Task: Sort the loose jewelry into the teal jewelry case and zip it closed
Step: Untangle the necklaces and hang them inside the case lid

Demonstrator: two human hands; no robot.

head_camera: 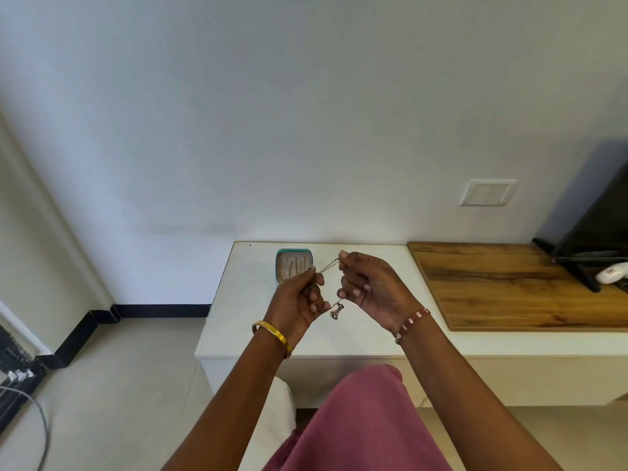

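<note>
The teal jewelry case (294,252) lies open on the white table (244,300), its pale lining facing up; my left hand covers its near part. Above the table, in front of the case, both hands hold a thin chain necklace (329,266). My left hand (299,302) pinches one end of the chain. My right hand (368,287) pinches the other end, slightly higher. A small metal pendant (336,311) dangles from the chain between the two hands, clear of the table.
A wooden board (516,287) covers the table's right part. On it stand a dark screen on a stand (591,232) and a white object (611,272). A wall socket plate (488,192) is behind. My knee in pink cloth (360,419) is below the table edge.
</note>
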